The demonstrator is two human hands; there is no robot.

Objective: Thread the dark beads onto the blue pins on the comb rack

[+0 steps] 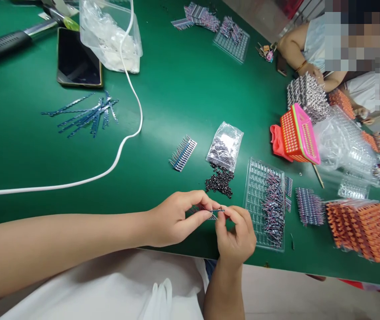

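My left hand (181,220) is closed, thumb and fingers pinching a thin blue strip with fine wire leads (214,211). My right hand (238,233) pinches at the strip's right end; a tiny dark piece shows at its fingertips, too small to name. Behind my left fingers, part of a reddish-grey row of leads lies hidden. Just beyond the hands is a pile of small black rings or beads (219,182), below an open clear zip bag (226,144) holding more. A strip of pins (183,153) lies to the left. At right, a clear compartment tray (254,200) carries many leaded parts (274,209).
A white cable (119,153) curves across the green table (173,84). Blue strips (90,113), a phone (79,58), a hammer (6,46) and a plastic tub (133,53) sit left. Baskets (298,135) and orange stacks (363,229) stand right, near another person's arms (298,49).
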